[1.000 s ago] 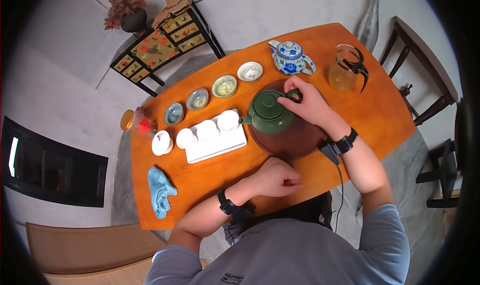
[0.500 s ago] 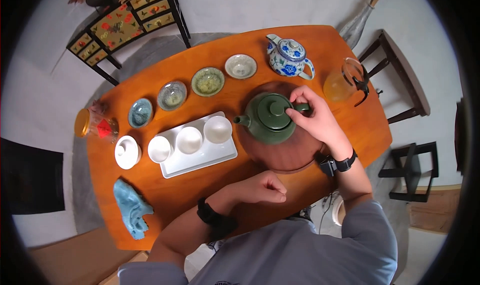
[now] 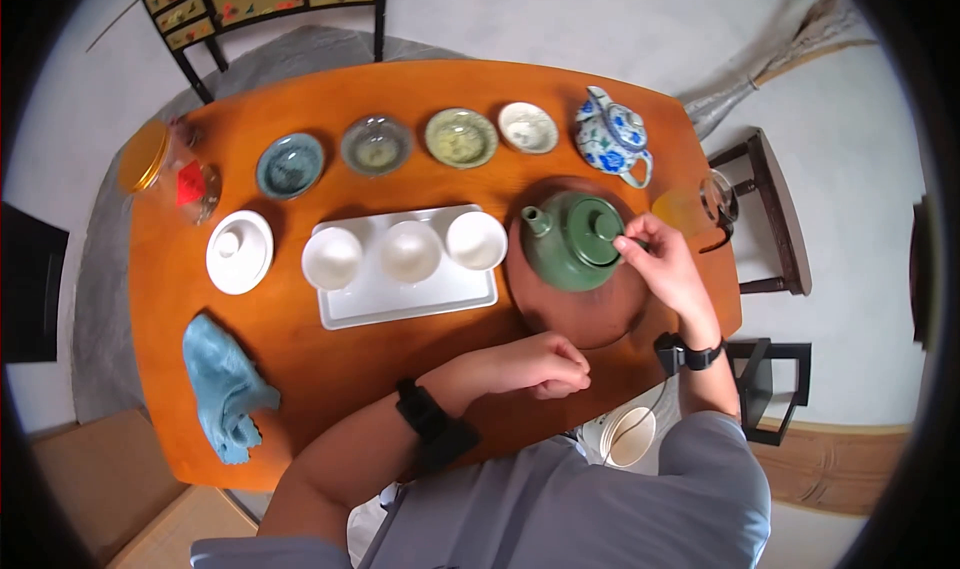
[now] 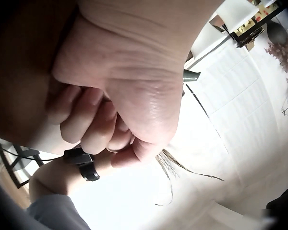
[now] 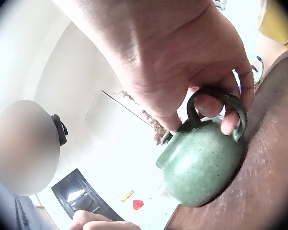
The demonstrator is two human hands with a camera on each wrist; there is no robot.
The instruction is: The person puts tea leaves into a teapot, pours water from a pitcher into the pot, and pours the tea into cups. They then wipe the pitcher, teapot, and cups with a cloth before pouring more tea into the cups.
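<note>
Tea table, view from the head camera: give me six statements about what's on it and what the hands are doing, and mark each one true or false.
1. The right hand holds the green teapot by its handle. True.
2. Four white cups stand on the white tray. False: there are three white cups on it.
3. The left hand grips the blue cloth. False: its fingers are curled round nothing, and the cloth lies apart from it.
4. Four bowls stand in a row beyond the tray. True.
5. The blue-and-white teapot has its lid off. False: the lid is on.
6. The jar with the red label has a gold lid. True.
</note>
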